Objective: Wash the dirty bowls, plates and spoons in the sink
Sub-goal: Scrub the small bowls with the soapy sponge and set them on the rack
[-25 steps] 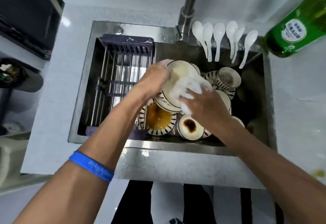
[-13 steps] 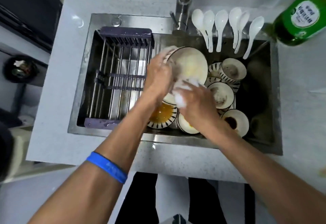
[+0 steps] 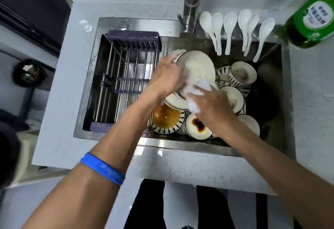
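Head view: above the sink (image 3: 180,141), left hand (image 3: 167,76) grips a tilted plate (image 3: 197,68) by its rim; right hand (image 3: 212,105) clutches a white cloth (image 3: 197,91) against it. Dirty bowls (image 3: 235,84) lie beneath; spoons (image 3: 229,30) line the sink's far edge.

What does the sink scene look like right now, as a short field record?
left hand: grips rim of large white bowl
right hand: holds white cloth against the bowl
spoons: six white, lined on back edge of sink
dirty dishes: orange-stained plate, dark-stained bowl
drying rack: left in sink
soap bottle: green, right counter
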{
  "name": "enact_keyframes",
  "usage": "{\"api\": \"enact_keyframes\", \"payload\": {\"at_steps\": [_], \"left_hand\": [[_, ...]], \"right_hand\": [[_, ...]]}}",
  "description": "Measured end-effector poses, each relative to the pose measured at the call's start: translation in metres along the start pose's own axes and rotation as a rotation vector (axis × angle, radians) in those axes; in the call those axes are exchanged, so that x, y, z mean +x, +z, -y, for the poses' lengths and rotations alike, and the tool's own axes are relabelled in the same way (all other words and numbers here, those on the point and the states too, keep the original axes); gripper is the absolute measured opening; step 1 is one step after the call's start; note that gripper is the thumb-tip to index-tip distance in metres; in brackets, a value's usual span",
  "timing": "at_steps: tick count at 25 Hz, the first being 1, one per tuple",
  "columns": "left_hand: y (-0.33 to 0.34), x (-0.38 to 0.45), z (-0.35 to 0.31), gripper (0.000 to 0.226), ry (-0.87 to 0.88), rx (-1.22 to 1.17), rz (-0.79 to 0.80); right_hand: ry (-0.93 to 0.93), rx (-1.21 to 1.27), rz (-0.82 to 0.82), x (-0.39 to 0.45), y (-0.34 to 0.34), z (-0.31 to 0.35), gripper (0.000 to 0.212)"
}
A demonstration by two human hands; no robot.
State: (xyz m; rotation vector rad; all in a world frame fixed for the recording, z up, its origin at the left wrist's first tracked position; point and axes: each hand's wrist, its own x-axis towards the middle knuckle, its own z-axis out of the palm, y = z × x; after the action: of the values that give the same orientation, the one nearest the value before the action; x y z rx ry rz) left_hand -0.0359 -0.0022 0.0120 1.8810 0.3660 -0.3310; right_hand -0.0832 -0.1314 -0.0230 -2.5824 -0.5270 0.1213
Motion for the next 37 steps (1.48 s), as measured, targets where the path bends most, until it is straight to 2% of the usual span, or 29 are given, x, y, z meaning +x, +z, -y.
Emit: {"api": "enact_keyframes", "payload": {"at_steps": [1, 3, 4, 6, 8, 9, 11, 12, 14, 15, 17, 20, 22, 23, 24, 25, 27, 28, 30, 31, 32, 35, 36, 37], "left_hand": [[0.004, 0.002, 0.004, 0.036, 0.011, -0.023, -0.007], [0.005, -0.008, 0.008, 0.039, 0.059, -0.005, -0.075], [0.000, -0.008, 0.012, 0.043, 0.037, 0.008, -0.112], [-0.004, -0.011, 0.003, 0.042, -0.002, 0.014, -0.037], [-0.004, -0.012, 0.010, 0.043, 0.058, -0.051, -0.108], [-0.009, -0.012, 0.010, 0.043, 0.091, -0.065, -0.086], [-0.013, -0.009, 0.006, 0.041, 0.074, 0.037, 0.116], [-0.014, -0.009, 0.004, 0.043, 0.087, 0.097, 0.139], [-0.007, -0.012, 0.005, 0.056, 0.165, 0.116, 0.017], [-0.006, -0.009, 0.004, 0.059, 0.137, 0.114, -0.013], [-0.004, -0.006, 0.006, 0.052, 0.025, 0.120, 0.042], [0.001, -0.002, 0.015, 0.052, 0.063, -0.031, -0.044], [-0.003, 0.008, 0.008, 0.047, 0.027, 0.066, 0.053], [-0.004, 0.012, 0.010, 0.044, 0.012, 0.147, 0.090], [-0.003, 0.018, 0.016, 0.044, 0.016, 0.124, 0.088], [-0.004, 0.023, 0.022, 0.049, 0.020, 0.022, 0.079], [-0.002, 0.031, 0.038, 0.065, -0.095, -0.344, 0.073], [0.002, 0.032, 0.047, 0.065, -0.199, -0.582, 0.073], [0.011, 0.036, 0.055, 0.062, -0.374, -0.891, 0.032], [0.017, 0.037, 0.057, 0.064, -0.411, -0.940, 0.049], [0.025, 0.035, 0.056, 0.068, -0.413, -0.953, 0.075], [0.037, 0.033, 0.052, 0.067, -0.436, -0.944, 0.046], [0.034, 0.033, 0.050, 0.068, -0.444, -1.006, 0.060], [0.029, 0.034, 0.048, 0.071, -0.446, -1.080, 0.092]], "right_hand": [[-0.049, -0.006, 0.021, -0.004, -0.002, -0.001, 0.050], [-0.015, 0.052, -0.054, -0.002, -0.002, -0.003, 0.043], [-0.039, 0.082, 0.006, -0.002, -0.001, -0.003, 0.044], [-0.109, 0.021, 0.020, 0.001, 0.000, 0.008, 0.052], [-0.075, 0.011, -0.048, 0.003, 0.004, 0.002, 0.048], [-0.055, 0.029, -0.038, -0.001, 0.006, 0.000, 0.050], [-0.111, -0.098, 0.104, -0.007, 0.006, 0.013, 0.053], [-0.125, -0.142, 0.161, -0.011, 0.007, 0.014, 0.052], [-0.031, -0.045, -0.004, -0.007, 0.007, 0.003, 0.048], [-0.029, -0.044, -0.014, -0.004, 0.007, -0.001, 0.048], [-0.083, -0.149, 0.066, 0.001, 0.012, 0.000, 0.052], [-0.023, -0.008, 0.001, 0.003, 0.012, -0.005, 0.045], [-0.130, -0.182, 0.063, 0.004, 0.014, -0.008, 0.054], [-0.172, -0.228, 0.029, 0.005, 0.018, -0.008, 0.056], [-0.135, -0.142, -0.048, 0.007, 0.024, -0.009, 0.054], [-0.024, 0.075, -0.131, 0.012, 0.027, -0.008, 0.050], [0.298, 0.601, -0.194, 0.025, 0.023, 0.004, 0.048], [0.405, 0.882, -0.119, 0.032, 0.017, 0.004, 0.052], [0.483, 1.341, 0.006, 0.036, 0.012, -0.017, 0.059], [0.486, 1.423, 0.064, 0.036, 0.008, -0.025, 0.060], [0.466, 1.383, 0.114, 0.036, 0.005, -0.030, 0.062], [0.395, 0.936, 0.164, 0.044, 0.003, -0.028, 0.062], [0.408, 0.942, 0.151, 0.048, 0.001, -0.026, 0.062], [0.412, 1.058, 0.132, 0.052, -0.002, -0.031, 0.065]]}}
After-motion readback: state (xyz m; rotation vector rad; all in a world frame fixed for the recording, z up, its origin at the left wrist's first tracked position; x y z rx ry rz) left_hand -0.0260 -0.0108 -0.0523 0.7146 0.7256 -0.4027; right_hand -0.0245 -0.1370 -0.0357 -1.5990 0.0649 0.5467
